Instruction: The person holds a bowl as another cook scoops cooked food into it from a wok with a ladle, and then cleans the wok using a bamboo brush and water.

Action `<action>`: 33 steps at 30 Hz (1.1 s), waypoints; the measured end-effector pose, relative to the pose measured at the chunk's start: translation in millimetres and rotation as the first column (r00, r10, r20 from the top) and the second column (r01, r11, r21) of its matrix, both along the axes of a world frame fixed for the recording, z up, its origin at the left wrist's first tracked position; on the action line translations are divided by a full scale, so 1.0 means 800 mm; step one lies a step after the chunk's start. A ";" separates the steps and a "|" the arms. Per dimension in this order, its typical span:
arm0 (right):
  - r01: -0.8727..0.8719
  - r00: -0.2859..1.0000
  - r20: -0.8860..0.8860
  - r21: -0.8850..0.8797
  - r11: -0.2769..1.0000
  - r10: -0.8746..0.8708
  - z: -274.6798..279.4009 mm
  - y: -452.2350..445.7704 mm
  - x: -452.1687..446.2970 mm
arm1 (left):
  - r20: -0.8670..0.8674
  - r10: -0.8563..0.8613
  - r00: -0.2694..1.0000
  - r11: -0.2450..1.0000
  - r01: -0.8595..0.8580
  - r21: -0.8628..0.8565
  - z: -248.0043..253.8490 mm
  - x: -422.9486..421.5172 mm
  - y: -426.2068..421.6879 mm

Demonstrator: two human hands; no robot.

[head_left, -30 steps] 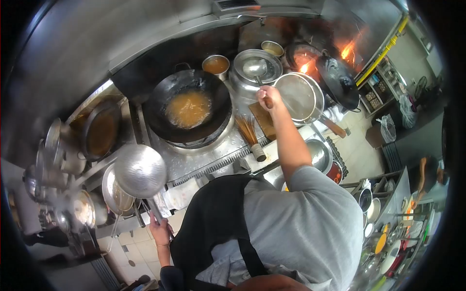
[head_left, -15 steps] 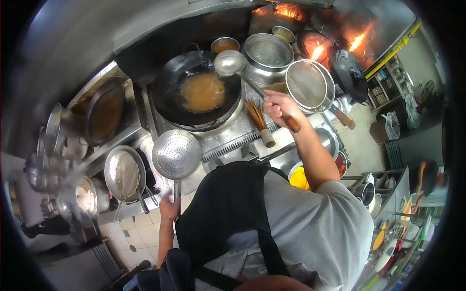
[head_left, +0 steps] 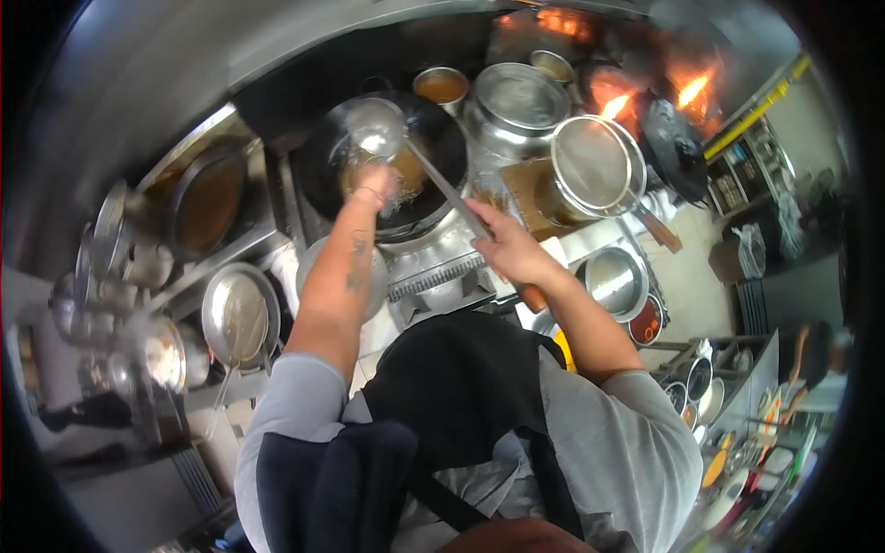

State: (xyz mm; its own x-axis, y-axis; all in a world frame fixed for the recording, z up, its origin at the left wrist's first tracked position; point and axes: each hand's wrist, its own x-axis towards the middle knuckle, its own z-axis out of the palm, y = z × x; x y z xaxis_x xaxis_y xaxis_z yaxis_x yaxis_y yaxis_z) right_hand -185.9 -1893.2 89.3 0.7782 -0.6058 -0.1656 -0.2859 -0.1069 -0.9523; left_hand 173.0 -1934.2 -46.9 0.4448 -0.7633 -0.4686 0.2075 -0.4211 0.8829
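Observation:
My right hand (head_left: 509,245) is closed around the wooden-ended handle of a ladle (head_left: 446,189), whose metal bowl hangs over the far left part of a black wok (head_left: 442,138). Brown liquid (head_left: 406,175) lies in the wok. Over the wok, below the ladle bowl, is my left hand (head_left: 373,182), smeared by motion; its fingers and anything in them cannot be made out. A perforated skimmer (head_left: 376,281) lies partly hidden behind my left forearm. Close to my right hand, a bamboo brush (head_left: 491,197) is mostly covered.
A mesh strainer (head_left: 595,166) rests on a pot to the right, beside a large metal pot (head_left: 521,97). Flames (head_left: 691,89) burn at the back right near another black wok (head_left: 673,147). On the left stand a dark pan (head_left: 207,203) and a strainer over a bowl (head_left: 240,313).
My left hand has left the skimmer's handle and reached up over the wok. My right hand has carried the ladle left, so its bowl has moved from the wok's right rim to over the wok.

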 end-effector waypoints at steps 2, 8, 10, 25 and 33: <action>0.074 0.997 0.004 -0.373 0.925 -0.078 -0.037 -0.015 -0.011 | -0.162 0.168 0.972 0.966 -0.195 -0.169 0.036 0.004 -0.011; 0.239 0.855 -0.326 -0.441 0.865 -0.403 -0.109 -0.029 -0.063 | 0.839 -0.062 0.540 0.980 0.193 -0.052 0.047 -0.016 0.052; 0.228 0.833 -0.367 -0.455 0.861 -0.414 -0.178 -0.034 -0.096 | 0.921 -0.064 0.384 0.927 0.365 -0.088 0.015 -0.039 0.096; 0.053 0.644 -0.695 -0.375 0.926 -0.318 -0.231 -0.014 -0.049 | 0.967 -0.244 0.070 0.852 0.492 0.179 -0.044 -0.092 0.144; -0.052 0.717 -0.664 -0.354 0.934 -0.212 -0.187 0.027 -0.103 | 0.969 -0.244 0.032 0.845 0.497 0.196 -0.052 -0.091 0.144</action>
State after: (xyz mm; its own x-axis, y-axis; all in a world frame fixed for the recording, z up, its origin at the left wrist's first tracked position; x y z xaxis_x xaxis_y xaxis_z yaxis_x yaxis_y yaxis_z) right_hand -268.0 -1871.8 -60.6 0.4745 -0.7784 -0.4111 -0.8613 -0.3141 -0.3994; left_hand 99.9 -1819.3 -88.7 0.0416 -0.9764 0.2118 -0.9684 0.0128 0.2492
